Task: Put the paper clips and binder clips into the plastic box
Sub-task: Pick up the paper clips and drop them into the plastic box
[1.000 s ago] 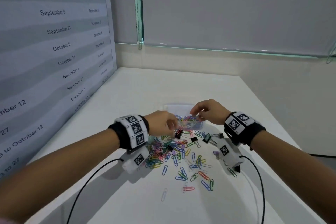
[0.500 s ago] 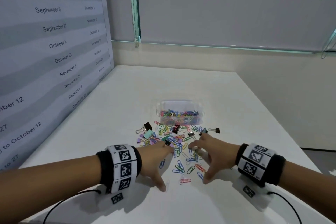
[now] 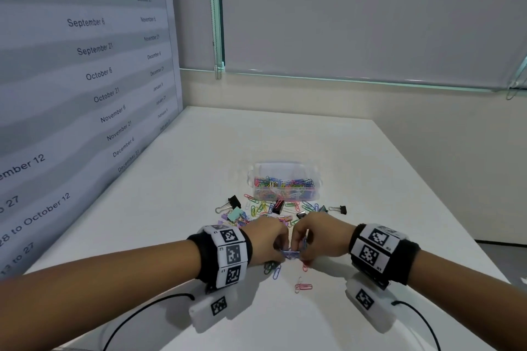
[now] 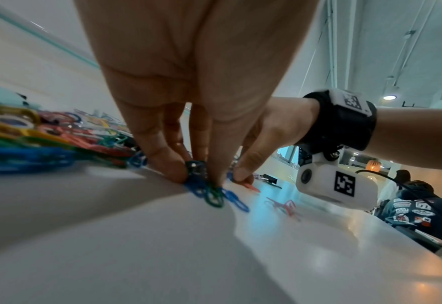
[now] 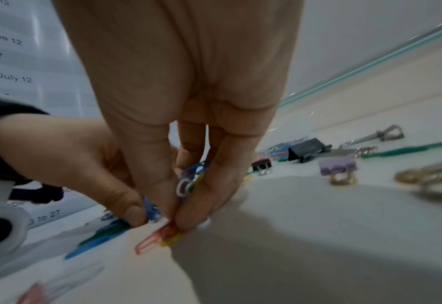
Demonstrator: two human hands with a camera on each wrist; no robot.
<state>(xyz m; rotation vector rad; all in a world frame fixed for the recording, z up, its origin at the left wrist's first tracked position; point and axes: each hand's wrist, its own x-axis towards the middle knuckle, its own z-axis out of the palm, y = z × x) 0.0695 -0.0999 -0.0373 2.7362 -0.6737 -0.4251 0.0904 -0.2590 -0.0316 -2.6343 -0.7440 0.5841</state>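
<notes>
Both grips pinched on paper clips, plastic box (image 3: pixel 285 179) dead ahead at twelve o'clock.

Left hand (image 3: pixel 268 239) and right hand (image 3: pixel 319 236) touching, low on worktop (image 3: pixel 313 322), fingers curled round blue clips (image 3: pixel 291 254); box roughly equidistant, loose binder clips (image 3: pixel 278 206) between.

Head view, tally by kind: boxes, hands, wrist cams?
Box: 1
Hands: 2, the left hand and right hand, both pinching paper clips
Wrist cams: 2
Total: 5

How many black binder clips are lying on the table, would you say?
5 black binder clips: one leftmost, one before the plastic box at, three rightward; others may be hidden.
</notes>
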